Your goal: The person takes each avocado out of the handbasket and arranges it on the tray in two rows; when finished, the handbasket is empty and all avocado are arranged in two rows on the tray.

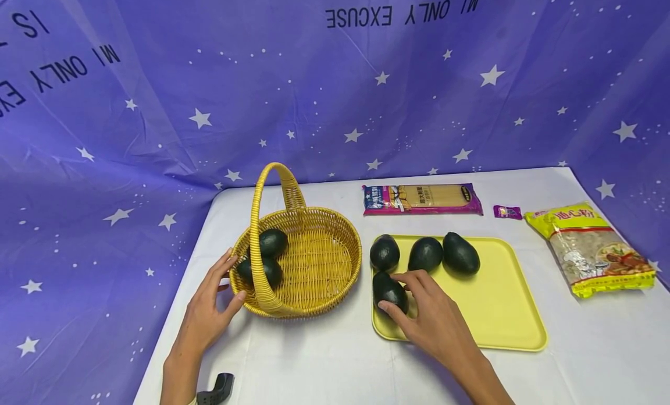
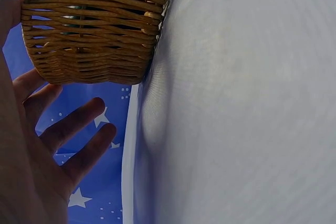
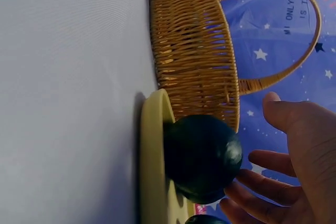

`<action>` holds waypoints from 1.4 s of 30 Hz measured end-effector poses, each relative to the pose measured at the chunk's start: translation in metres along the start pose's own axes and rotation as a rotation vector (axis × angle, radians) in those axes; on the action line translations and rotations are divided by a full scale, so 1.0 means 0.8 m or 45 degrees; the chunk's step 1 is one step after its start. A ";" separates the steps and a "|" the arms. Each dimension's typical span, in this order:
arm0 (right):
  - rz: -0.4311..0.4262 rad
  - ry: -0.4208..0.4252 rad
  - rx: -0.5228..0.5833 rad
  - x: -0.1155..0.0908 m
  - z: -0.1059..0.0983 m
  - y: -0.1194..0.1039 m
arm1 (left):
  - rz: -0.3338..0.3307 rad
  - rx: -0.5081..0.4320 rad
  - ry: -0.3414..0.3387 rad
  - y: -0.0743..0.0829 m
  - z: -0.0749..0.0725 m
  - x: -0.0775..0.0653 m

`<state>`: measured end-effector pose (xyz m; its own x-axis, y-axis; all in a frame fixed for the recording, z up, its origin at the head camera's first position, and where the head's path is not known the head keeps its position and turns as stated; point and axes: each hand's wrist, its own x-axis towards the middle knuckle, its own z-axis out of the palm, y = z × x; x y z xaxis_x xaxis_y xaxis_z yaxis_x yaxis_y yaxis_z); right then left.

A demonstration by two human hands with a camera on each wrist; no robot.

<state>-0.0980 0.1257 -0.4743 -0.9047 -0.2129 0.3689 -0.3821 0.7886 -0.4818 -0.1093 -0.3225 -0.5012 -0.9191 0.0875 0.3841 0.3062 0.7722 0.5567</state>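
Observation:
In the head view, my left hand (image 1: 204, 315) is at the left side of a yellow wicker basket (image 1: 324, 303), thumb and fingertips at its rim. The left wrist view shows its fingers (image 2: 79, 124) spread beside the woven wall. Two dark green avocados (image 1: 273, 242) lie inside the basket, partly behind its handle. My right hand (image 1: 431, 312) is over the front-left avocado (image 1: 388, 290) on a yellow tray (image 1: 502, 318). Its thumb and fingers are spread around this avocado. In the right wrist view the thumb stands apart from it, fingertips close to its side.
Three more avocados (image 1: 460, 255) lie along the tray's back. Behind it are a spaghetti pack (image 1: 424, 199) and a small purple packet (image 1: 507, 212). A yellow-edged food bag (image 1: 591, 251) lies on the right. A starry purple cloth (image 1: 314, 102) hangs behind the white table.

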 end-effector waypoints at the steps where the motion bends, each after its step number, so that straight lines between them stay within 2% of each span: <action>1: -0.014 0.010 -0.002 0.001 -0.001 -0.001 | -0.001 0.000 -0.001 0.000 0.000 0.000; 14: -0.169 0.072 0.024 0.018 -0.004 -0.021 | 0.002 -0.007 0.001 -0.001 0.000 -0.001; 32: -0.300 -0.013 0.111 0.036 0.012 -0.059 | -0.021 -0.017 -0.009 -0.004 0.001 -0.002; 42: -0.302 -0.049 0.119 0.041 0.020 -0.067 | -0.008 -0.004 -0.010 -0.003 0.000 -0.001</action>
<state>-0.1098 0.0671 -0.4490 -0.7935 -0.4089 0.4507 -0.5986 0.6577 -0.4572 -0.1094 -0.3245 -0.5031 -0.9230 0.0880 0.3746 0.3013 0.7708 0.5613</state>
